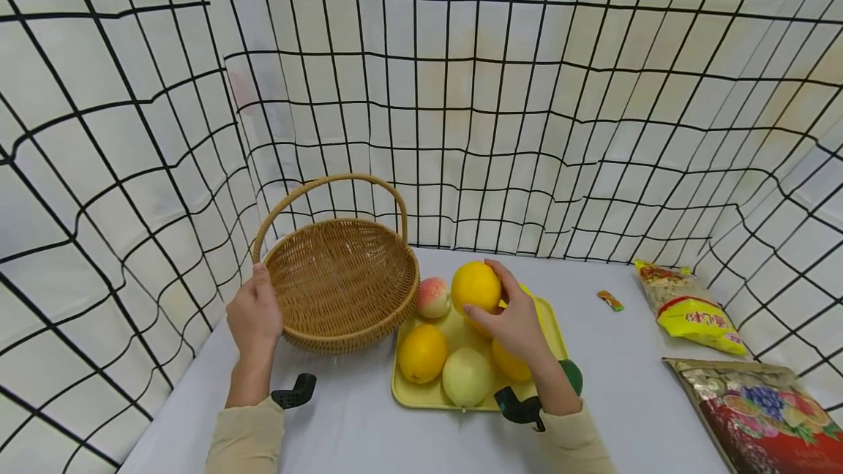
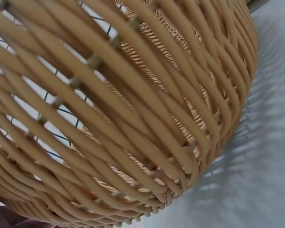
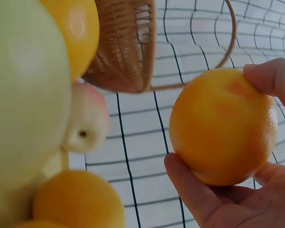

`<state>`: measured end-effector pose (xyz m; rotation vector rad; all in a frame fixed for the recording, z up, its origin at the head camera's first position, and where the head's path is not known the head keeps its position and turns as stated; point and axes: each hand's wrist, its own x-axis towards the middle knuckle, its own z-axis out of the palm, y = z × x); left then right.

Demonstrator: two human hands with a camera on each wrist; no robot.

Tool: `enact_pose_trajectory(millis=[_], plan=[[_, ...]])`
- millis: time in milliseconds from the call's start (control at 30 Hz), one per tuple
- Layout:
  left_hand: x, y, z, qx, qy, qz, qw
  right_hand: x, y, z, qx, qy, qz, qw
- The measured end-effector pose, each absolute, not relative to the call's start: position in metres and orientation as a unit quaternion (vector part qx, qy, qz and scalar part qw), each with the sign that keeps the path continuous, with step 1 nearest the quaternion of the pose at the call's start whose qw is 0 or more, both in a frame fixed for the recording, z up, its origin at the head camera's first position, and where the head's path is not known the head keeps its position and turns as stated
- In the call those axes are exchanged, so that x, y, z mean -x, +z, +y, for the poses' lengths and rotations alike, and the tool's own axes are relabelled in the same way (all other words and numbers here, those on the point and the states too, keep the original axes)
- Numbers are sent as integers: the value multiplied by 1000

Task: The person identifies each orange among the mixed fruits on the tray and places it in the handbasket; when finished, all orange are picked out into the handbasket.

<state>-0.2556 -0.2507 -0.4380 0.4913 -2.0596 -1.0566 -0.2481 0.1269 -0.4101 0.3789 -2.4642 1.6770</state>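
Note:
My left hand (image 1: 255,309) grips the wicker basket (image 1: 342,280) at its left side, where the arched handle meets the rim. Tilted, the basket shows its bare inside, and its woven side (image 2: 133,114) fills the left wrist view. My right hand (image 1: 520,320) holds an orange (image 1: 476,287) between thumb and fingers, above the yellow tray (image 1: 553,328). In the right wrist view the held orange (image 3: 223,127) is apart from the other fruit. On the tray lie a peach (image 1: 434,297), a pale green round fruit (image 1: 467,377) and several oranges (image 1: 423,353), one partly hidden by my right hand.
A dark green round thing (image 1: 571,376) shows behind my right wrist. To the right lie a small wrapped snack (image 1: 610,301), a yellow-and-clear food bag (image 1: 694,309) and a large fruit-printed packet (image 1: 764,415). White cloth walls with black grid lines (image 1: 474,101) surround the table.

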Motion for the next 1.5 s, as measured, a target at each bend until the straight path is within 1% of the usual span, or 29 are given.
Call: enact_pose_trajectory(millis=[100, 300, 467, 567, 700, 933, 1233, 1500], plan=[[256, -438, -251, -180, -411, -806, 387, 244, -411, 110, -133, 578, -803, 63], [256, -438, -251, -164, -413, -801, 402, 242, -419, 79, -143, 614, -775, 31], [256, -439, -251, -163, -414, -801, 400, 244, -417, 62, -165, 610, -774, 41], [256, -439, -251, -166, -414, -801, 399, 246, -412, 54, -179, 600, -778, 54], [257, -439, -252, -167, -417, -798, 402, 250, -408, 46, -193, 589, -783, 58], [257, -440, -251, -175, -426, -798, 390, 253, -399, 31, -208, 587, -782, 14], [255, -439, -253, -174, -439, -793, 385, 262, -400, 20, -245, 558, -793, 12], [253, -438, -252, -169, -449, -797, 367, 267, -398, 5, -242, 528, -814, -9]])
